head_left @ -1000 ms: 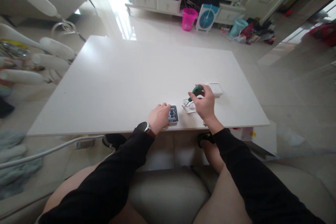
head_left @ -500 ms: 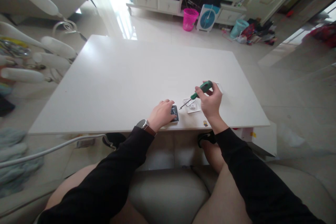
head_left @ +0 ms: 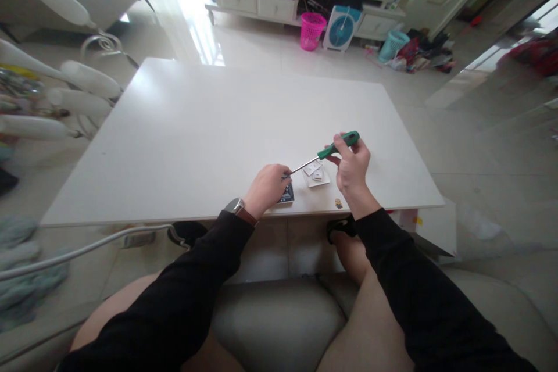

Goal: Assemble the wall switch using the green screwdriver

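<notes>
My right hand point(head_left: 352, 165) is closed around the green handle of a screwdriver point(head_left: 337, 145). Its metal shaft slants down to the left and ends at the fingertips of my left hand point(head_left: 267, 187). Those fingertips are pinched together at the tip; whatever lies between them is too small to make out. Beneath the left fingers a small dark rectangular panel with pale markings point(head_left: 286, 194) lies at the table's near edge, partly covered by the hand. Beside it, to the right, is a shallow clear tray point(head_left: 321, 183) with small white pieces in it.
A small yellow figure-shaped piece point(head_left: 338, 203) lies near the front edge of the white table point(head_left: 209, 128). An open drawer point(head_left: 431, 226) juts out below at the right. A grey tube point(head_left: 108, 247) runs along the left front. Across the floor stand a pink basket point(head_left: 312, 32) and a blue fan point(head_left: 341, 29).
The screwdriver's tip has moved left to the left fingertips, and its handle is a little farther right. My left fingers, spread over the dark panel before, have drawn together at the tip.
</notes>
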A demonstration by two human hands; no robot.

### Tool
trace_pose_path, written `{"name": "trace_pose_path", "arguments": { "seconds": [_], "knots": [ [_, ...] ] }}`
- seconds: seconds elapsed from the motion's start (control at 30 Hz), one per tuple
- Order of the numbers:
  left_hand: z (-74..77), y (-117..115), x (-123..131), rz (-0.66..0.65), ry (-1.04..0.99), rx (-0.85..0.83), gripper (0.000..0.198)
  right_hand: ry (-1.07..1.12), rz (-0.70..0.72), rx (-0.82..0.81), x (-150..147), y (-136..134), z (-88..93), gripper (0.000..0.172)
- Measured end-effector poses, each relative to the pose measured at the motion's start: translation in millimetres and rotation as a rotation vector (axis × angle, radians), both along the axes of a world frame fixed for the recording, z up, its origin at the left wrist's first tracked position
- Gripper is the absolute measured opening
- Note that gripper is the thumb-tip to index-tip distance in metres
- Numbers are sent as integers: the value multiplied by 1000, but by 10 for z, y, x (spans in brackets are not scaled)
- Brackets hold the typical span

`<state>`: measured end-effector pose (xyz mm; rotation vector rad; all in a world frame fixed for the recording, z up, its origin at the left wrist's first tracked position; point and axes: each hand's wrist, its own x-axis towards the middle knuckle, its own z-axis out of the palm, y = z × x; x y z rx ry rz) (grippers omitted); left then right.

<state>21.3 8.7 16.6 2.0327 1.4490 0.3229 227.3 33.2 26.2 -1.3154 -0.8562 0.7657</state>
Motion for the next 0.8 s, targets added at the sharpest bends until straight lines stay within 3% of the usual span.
{"name": "trace_pose_path", "arguments": {
  "seconds": [0.47,0.8],
  "knots": [
    [111,-11,-8,25,68,-15,22,52,-17,1,-20,-20,39,48],
    [141,-38,-20,42,137,13,20,-4,149,74,-61,-38,13,56]
  ]
}}
